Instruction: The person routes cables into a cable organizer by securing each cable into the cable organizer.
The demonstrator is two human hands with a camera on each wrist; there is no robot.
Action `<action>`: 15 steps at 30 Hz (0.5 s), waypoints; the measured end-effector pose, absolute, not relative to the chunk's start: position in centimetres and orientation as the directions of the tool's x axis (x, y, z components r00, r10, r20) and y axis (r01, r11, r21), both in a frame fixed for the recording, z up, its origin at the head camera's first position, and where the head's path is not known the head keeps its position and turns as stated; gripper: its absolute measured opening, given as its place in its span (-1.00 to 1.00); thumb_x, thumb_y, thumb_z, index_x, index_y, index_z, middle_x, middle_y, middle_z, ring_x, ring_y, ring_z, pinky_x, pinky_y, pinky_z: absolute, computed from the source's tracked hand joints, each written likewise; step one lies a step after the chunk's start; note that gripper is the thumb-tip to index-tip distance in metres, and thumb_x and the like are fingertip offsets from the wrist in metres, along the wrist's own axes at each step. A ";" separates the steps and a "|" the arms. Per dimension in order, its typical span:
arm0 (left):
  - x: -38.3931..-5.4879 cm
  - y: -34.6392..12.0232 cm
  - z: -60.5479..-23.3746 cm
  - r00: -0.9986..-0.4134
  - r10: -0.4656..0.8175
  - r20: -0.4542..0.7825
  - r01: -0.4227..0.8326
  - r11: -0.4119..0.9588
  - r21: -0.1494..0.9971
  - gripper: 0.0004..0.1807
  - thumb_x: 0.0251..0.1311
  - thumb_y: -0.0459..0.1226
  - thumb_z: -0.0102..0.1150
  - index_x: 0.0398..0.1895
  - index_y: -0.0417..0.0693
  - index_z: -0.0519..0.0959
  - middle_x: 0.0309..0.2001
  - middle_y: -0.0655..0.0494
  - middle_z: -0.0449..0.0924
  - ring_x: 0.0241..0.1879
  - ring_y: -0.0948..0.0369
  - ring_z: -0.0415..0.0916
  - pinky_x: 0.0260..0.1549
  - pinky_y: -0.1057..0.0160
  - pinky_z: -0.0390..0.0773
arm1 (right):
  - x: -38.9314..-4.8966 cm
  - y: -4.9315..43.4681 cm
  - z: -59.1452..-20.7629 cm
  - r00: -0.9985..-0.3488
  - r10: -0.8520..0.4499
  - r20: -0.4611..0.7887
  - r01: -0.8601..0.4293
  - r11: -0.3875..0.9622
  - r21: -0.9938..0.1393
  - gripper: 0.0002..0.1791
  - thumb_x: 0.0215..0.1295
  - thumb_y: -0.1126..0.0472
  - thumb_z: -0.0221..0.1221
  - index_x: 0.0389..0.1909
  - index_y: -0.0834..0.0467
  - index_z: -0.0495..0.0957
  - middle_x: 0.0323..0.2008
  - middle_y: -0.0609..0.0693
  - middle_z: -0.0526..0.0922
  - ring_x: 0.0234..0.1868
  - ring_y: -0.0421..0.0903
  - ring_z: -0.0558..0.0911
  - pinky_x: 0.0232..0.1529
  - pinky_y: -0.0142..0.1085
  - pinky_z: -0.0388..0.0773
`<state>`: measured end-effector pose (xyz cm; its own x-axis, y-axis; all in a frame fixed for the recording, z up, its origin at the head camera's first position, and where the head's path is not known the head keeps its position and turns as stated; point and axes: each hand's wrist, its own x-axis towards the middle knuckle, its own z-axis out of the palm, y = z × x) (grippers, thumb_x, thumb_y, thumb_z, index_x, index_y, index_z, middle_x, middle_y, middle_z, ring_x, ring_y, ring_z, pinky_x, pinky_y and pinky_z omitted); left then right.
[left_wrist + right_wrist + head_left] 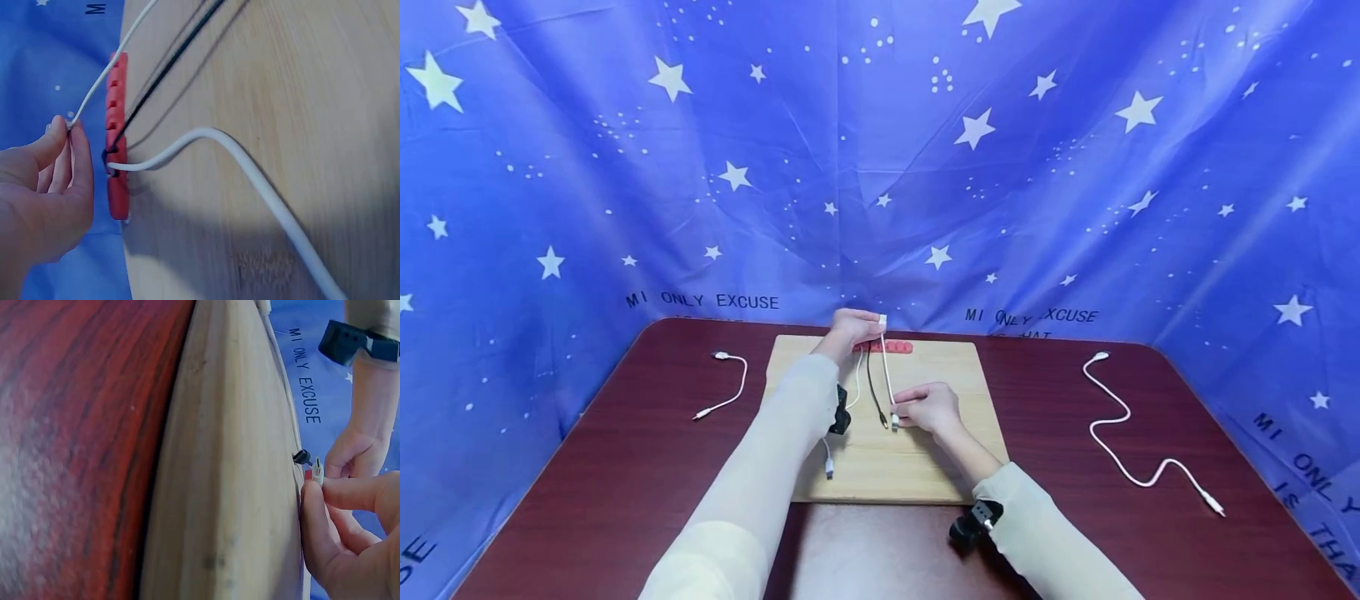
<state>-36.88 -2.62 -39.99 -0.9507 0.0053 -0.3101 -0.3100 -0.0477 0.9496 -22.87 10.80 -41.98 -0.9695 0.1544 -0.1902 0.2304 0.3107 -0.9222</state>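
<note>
Over the wooden board (932, 471), I watch a white cable (887, 364) stretched between left hand (853, 325) and right hand (932, 407), fingers pinching it near each end. Only the left wrist view shows me clearly a black cable (178, 58) meeting the red holder (117, 199) at the board's far edge; only the head view, a wavy cable (1128, 412) right of the board.

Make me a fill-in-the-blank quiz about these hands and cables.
The left hand and right hand hold one cable, colored ____. The holder on the board is colored ____. Nearer the holder is the ____ hand. In length, the right loose cable is ____ than the left loose cable.

Missing words: white; red; left; longer.
</note>
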 end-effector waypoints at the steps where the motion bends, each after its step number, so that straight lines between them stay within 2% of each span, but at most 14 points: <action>1: -36.9 -2.8 -40.2 -0.956 -0.011 -0.293 -0.293 -0.007 0.956 -0.61 0.00 -0.54 0.32 -0.03 -0.33 0.62 0.04 -0.27 0.62 0.00 0.04 0.66 -0.08 0.31 0.68 | -22.8 10.6 -42.1 -0.972 0.152 -0.181 0.222 0.323 -0.920 -0.80 -0.03 0.46 0.35 -0.31 0.37 0.70 -0.40 0.25 0.75 -0.63 -0.24 0.68 -0.47 -0.39 0.70; 5: -37.1 -3.0 -40.6 -0.973 -0.059 -0.222 -0.228 0.141 0.963 -0.67 -0.04 -0.47 0.40 -0.11 -0.26 0.67 -0.04 -0.19 0.68 -0.16 0.18 0.68 -0.18 0.41 0.68 | -22.9 10.1 -42.2 -0.979 0.154 -0.134 0.183 0.377 -0.908 -0.83 -0.03 0.44 0.35 -0.34 0.34 0.72 -0.40 0.24 0.76 -0.61 -0.22 0.69 -0.48 -0.38 0.70; 11: -38.3 -2.8 -40.9 -0.978 -0.019 -0.208 -0.209 0.159 0.965 -0.71 -0.05 -0.44 0.42 -0.18 -0.22 0.71 -0.14 -0.15 0.72 -0.16 0.20 0.69 -0.09 0.36 0.68 | -23.3 9.9 -42.2 -0.980 0.160 -0.121 0.174 0.376 -0.910 -0.83 -0.06 0.44 0.37 -0.36 0.32 0.72 -0.41 0.24 0.76 -0.61 -0.19 0.70 -0.49 -0.38 0.70; 12: -38.6 -2.8 -41.2 -0.981 -0.002 -0.196 -0.195 0.143 0.970 -0.72 -0.11 -0.45 0.46 -0.24 -0.21 0.72 -0.21 -0.15 0.74 -0.23 0.21 0.71 -0.17 0.37 0.69 | -23.3 10.0 -42.2 -0.979 0.159 -0.126 0.178 0.370 -0.912 -0.83 -0.07 0.44 0.37 -0.37 0.33 0.72 -0.42 0.24 0.75 -0.62 -0.19 0.70 -0.49 -0.38 0.70; 15: -39.1 -2.8 -41.7 -0.980 0.010 -0.198 -0.193 0.178 0.965 -0.73 -0.14 -0.43 0.48 -0.27 -0.19 0.73 -0.26 -0.11 0.76 -0.28 0.23 0.71 -0.23 0.37 0.70 | -23.4 10.1 -42.3 -0.977 0.163 -0.137 0.189 0.363 -0.912 -0.82 -0.08 0.44 0.37 -0.37 0.34 0.72 -0.44 0.24 0.75 -0.62 -0.19 0.70 -0.50 -0.38 0.69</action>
<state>-39.06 -2.84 -41.71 -0.9801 0.0098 -0.1983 -0.1934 0.1776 0.9649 -23.37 10.14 -42.32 -0.9770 0.1633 -0.1374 0.1889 0.3631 -0.9124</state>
